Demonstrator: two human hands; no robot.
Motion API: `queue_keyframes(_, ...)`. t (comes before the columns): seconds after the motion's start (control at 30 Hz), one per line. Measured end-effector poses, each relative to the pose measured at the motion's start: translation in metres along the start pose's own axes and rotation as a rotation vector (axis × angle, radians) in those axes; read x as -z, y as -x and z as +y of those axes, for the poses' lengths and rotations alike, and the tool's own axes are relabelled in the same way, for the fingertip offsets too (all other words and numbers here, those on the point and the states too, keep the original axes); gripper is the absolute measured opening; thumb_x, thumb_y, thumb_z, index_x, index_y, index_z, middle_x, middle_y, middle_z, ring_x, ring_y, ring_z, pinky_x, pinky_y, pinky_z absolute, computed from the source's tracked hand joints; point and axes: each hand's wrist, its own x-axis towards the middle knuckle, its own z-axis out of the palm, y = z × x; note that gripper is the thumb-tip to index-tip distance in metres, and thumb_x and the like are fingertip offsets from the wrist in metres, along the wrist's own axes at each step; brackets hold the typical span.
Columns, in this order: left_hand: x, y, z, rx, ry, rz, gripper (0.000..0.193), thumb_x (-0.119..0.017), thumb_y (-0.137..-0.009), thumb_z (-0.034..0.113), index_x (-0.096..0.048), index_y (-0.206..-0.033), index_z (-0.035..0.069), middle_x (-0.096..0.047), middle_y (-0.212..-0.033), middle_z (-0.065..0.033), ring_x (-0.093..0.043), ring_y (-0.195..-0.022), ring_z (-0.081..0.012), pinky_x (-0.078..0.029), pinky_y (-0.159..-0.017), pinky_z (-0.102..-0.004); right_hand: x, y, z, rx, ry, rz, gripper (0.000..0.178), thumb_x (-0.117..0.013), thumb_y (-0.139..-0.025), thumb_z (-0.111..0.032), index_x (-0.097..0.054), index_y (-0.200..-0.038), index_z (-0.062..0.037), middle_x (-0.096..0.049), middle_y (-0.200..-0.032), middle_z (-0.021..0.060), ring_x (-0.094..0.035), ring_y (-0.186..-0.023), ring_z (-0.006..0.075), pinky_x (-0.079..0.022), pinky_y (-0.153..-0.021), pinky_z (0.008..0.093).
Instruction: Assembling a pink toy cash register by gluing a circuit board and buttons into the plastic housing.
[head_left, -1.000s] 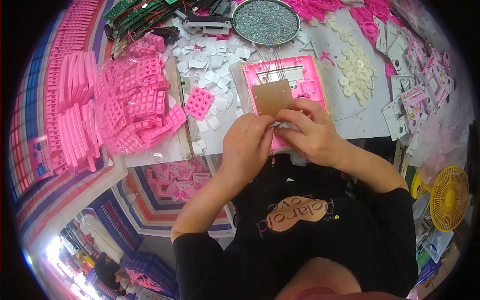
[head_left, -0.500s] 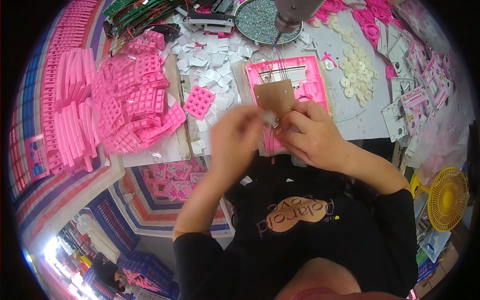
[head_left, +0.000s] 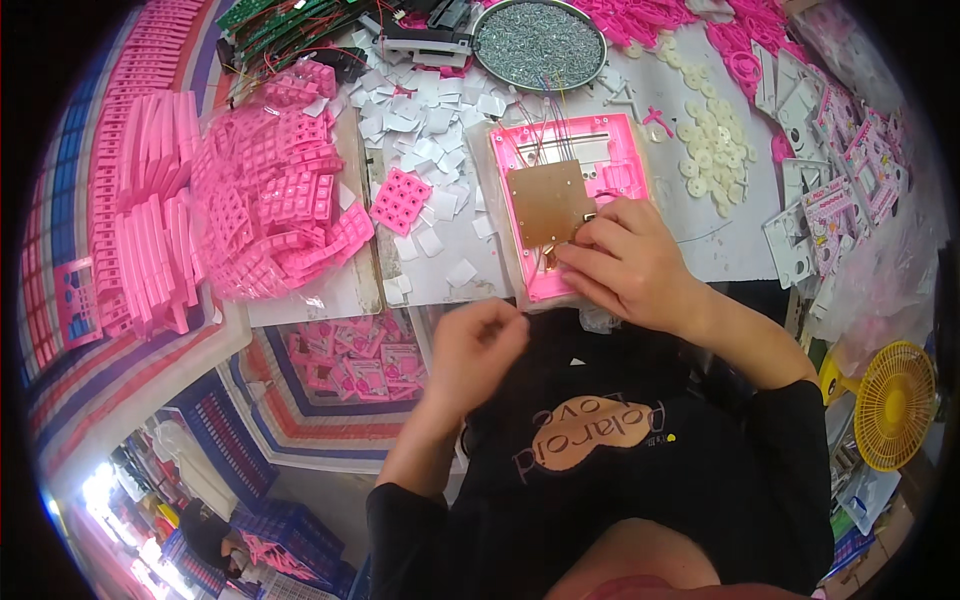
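A pink plastic case lies open on the table in front of me. Inside it sits a brown circuit board with thin wires running off its top. My right hand is closed at the board's lower right corner, thumb and fingers against its edge; the fingertips are partly hidden. Nearer my body, below the case's lower left corner, my left hand hangs over the table's front edge with curled fingers. Whatever that hand may hold does not show.
Left of the case lie scattered white paper pieces, a pink keypad and a bag of pink keypads. Behind stands a round tray of screws. White discs lie to the right, with a yellow fan beyond my right arm.
My left hand has drawn back from the board toward my body, and the white piece at its fingers no longer shows there. The screwdriver above the case has left view. My right hand stays.
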Motion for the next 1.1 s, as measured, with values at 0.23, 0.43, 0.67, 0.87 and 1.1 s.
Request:
queue_keyframes(0.23,0.014,-0.063,0.046,-0.285,0.225,0.168,0.009,-0.060,-0.097,0.002,-0.065,-0.091,-0.002,-0.064,-0.087,-0.0013,-0.056,-0.072,-0.0042,-0.045,-0.065,-0.0204,-0.002,0.002,-0.010,-0.034,0.091,-0.085,0.039,-0.078,-0.079,-0.027,-0.070,-0.115,-0.0141,-0.057,-0.096,0.0018,-0.053,-0.090,0.0240,-0.041,-0.079,0.0391)
queue_keyframes(0.43,-0.003,-0.078,0.047,-0.376,0.362,0.041,0.006,-0.058,-0.097,-0.002,-0.064,-0.095,-0.004,-0.066,-0.093,-0.0051,-0.059,-0.072,-0.0054,-0.047,-0.063,-0.0201,0.004,0.000,-0.014,-0.011,0.174,-0.238,0.046,-0.076,-0.081,-0.034,-0.068,-0.125,-0.0227,-0.053,-0.098,0.0022,-0.051,-0.095,0.0231,-0.040,-0.080,0.0386)
queue_keyframes(0.67,0.008,-0.072,0.043,-0.162,0.700,-0.084,0.017,-0.057,-0.102,0.010,-0.064,-0.099,-0.005,-0.069,-0.089,-0.0077,-0.062,-0.072,-0.0077,-0.050,-0.065,-0.0209,0.020,0.002,0.002,0.006,-0.085,-0.328,0.048,-0.078,-0.079,-0.033,-0.070,-0.125,-0.0209,-0.056,-0.106,0.0030,-0.050,-0.095,0.0235,-0.040,-0.083,0.0403)
queue_keyframes(0.87,-0.003,-0.052,0.050,-0.325,0.399,0.023,0.011,-0.060,-0.099,0.004,-0.065,-0.103,-0.005,-0.069,-0.093,-0.0071,-0.065,-0.077,-0.0098,-0.052,-0.071,-0.0227,0.005,0.007,-0.010,-0.039,0.089,-0.136,0.031,-0.076,-0.081,-0.028,-0.075,-0.109,-0.0138,-0.058,-0.099,0.0033,-0.053,-0.096,0.0252,-0.044,-0.085,0.0403)
queue_keyframes(1.1,-0.015,-0.049,0.054,-0.594,-0.117,0.023,0.015,-0.069,-0.082,-0.006,-0.065,-0.096,-0.001,-0.067,-0.091,-0.0076,-0.063,-0.070,-0.0106,-0.051,-0.063,-0.0237,0.047,0.000,0.006,-0.173,-0.330,0.053,0.047,-0.080,-0.075,-0.010,-0.068,-0.121,-0.0088,-0.066,-0.109,0.0104,-0.065,-0.094,0.0293,-0.054,-0.083,0.0385)
